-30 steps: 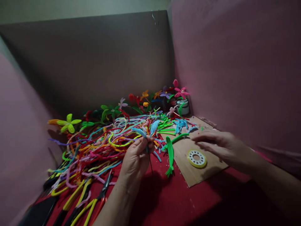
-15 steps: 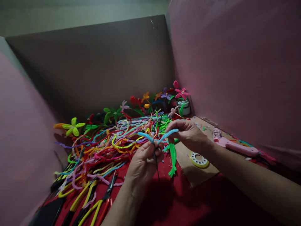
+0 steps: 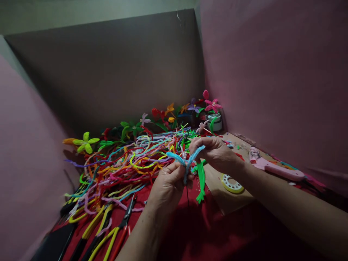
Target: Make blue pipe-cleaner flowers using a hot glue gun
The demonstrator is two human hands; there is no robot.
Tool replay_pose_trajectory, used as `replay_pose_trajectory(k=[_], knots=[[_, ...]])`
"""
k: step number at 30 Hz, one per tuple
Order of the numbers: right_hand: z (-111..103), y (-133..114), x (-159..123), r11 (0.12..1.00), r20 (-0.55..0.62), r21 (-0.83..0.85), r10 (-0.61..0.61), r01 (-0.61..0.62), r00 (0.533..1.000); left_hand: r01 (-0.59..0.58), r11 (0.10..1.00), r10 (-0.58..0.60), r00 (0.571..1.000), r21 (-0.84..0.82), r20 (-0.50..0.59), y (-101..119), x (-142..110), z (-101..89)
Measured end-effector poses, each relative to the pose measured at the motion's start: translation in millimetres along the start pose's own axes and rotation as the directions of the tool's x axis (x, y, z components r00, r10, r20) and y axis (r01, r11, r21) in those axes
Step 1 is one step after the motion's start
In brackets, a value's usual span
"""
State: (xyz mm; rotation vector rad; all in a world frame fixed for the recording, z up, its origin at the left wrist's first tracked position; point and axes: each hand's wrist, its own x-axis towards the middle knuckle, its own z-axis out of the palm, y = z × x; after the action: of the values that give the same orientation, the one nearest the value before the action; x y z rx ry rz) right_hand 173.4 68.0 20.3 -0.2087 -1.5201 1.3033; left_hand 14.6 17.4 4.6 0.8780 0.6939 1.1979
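Between my hands is a blue pipe-cleaner flower (image 3: pixel 176 158) with petals spread in a V, pale beads at its centre and a thin dark stem hanging down. My left hand (image 3: pixel 170 181) pinches it at the base, where petals meet stem. My right hand (image 3: pixel 214 151) is closed at the right-hand petal, thumb and forefinger at its upper part. Just below the right hand hangs or lies a bundle of green pipe cleaners (image 3: pixel 201 181); I cannot tell what it rests on. Behind the hands spreads a heap of coloured pipe cleaners (image 3: pixel 122 170).
Scissors (image 3: pixel 126 214) and yellow-handled pliers (image 3: pixel 94 224) lie front left on the red cloth (image 3: pixel 152 232). At right are a yellow-and-white tape roll (image 3: pixel 232 183) on brown board (image 3: pixel 214 203) and a pink glue gun (image 3: pixel 277 169). Finished flowers (image 3: pixel 86 142) line the back wall.
The right petal has been bent more upright, toward the centre, with my right hand at it. The whole view has shifted slightly, and my left hand keeps its pinch.
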Motion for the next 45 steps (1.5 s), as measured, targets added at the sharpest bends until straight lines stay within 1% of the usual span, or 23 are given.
replay_pose_trajectory(k=[3,6,10,16,20,25,32,34,38,45], knots=[[-1,3,-2,0.999,-0.011,-0.003,-0.032,0.032,0.999,0.008,1.0,-0.008,1.0,0.028,0.019,0,-3,3.0],[-2,6,-3,0.998,-0.031,-0.019,-0.061,0.06,0.998,0.018,0.999,-0.018,1.0,0.029,0.016,2,-4,6.1],[-3,6,-4,0.996,-0.018,-0.04,-0.085,0.084,0.996,0.029,0.999,-0.03,0.999,0.035,0.015,2,-4,7.6],[2,-1,-5,0.984,-0.025,-0.14,-0.114,0.11,0.993,0.056,0.998,-0.056,0.998,0.028,0.02,1,-4,5.7],[3,1,-6,0.975,-0.055,-0.184,-0.134,0.122,0.989,0.069,0.997,-0.07,0.997,0.015,0.018,0,-5,5.7],[2,6,-9,0.962,-0.065,-0.208,-0.193,0.176,0.979,0.069,0.997,-0.067,0.996,-0.026,0.057,-2,-4,5.4],[9,3,-14,0.932,-0.091,-0.307,-0.231,0.194,0.969,0.062,0.998,-0.061,0.996,-0.018,0.058,-2,-3,6.7],[9,4,-15,0.942,-0.106,-0.294,-0.203,0.164,0.973,0.054,0.998,-0.053,0.997,-0.01,0.055,-2,-4,7.8],[10,3,-16,0.981,-0.135,-0.186,-0.084,0.058,0.987,0.051,0.999,-0.052,0.997,0.02,0.052,-2,-5,8.6],[11,-4,-17,0.991,-0.081,-0.128,0.036,-0.047,0.996,0.038,0.999,-0.04,0.994,0.02,0.104,-3,-5,6.5]])
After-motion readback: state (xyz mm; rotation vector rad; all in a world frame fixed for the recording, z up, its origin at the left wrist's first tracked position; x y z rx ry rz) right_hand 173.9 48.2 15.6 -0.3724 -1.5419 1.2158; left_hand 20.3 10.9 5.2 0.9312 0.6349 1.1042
